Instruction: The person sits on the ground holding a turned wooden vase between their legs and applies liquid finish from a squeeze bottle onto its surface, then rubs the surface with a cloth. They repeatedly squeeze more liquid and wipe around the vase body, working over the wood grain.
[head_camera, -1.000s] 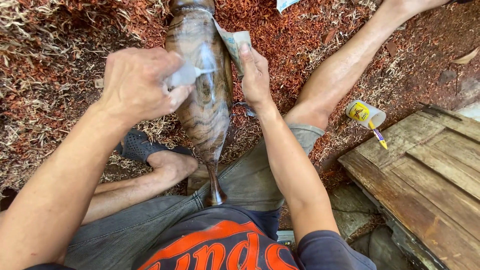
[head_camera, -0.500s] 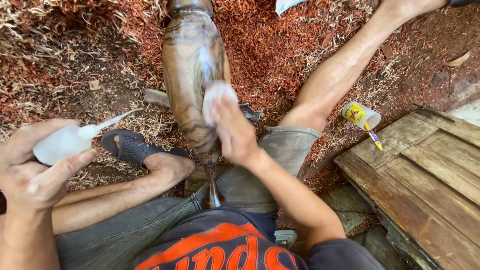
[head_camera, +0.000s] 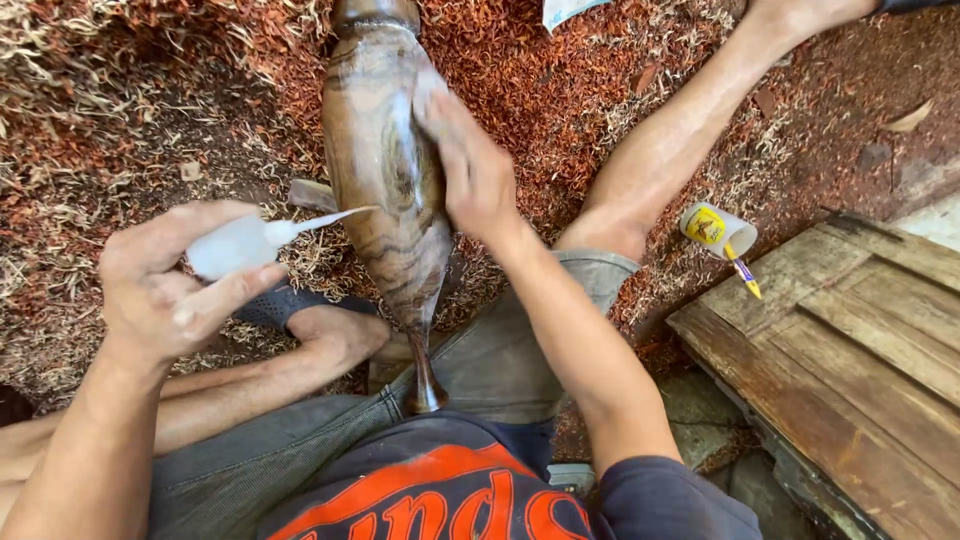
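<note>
A long turned wooden piece (head_camera: 385, 190), glossy brown with dark grain, lies between my legs and tapers to a thin stem near my lap. My left hand (head_camera: 175, 285) grips a small white squeeze bottle (head_camera: 240, 243); its thin nozzle points right and nearly touches the wood. My right hand (head_camera: 470, 170) presses flat against the right side of the wood, with a pale cloth or paper (head_camera: 425, 90) under the fingertips, mostly hidden.
Reddish wood shavings (head_camera: 560, 90) cover the ground. A small yellow-labelled cup with a pen-like stick (head_camera: 722, 235) lies right of my knee. Weathered wooden planks (head_camera: 850, 350) sit at lower right. A dark sandal (head_camera: 275, 305) rests by my left foot.
My left hand has brought the bottle back in from the left toward the wood. My right hand slid up along the piece, from its middle to its upper part.
</note>
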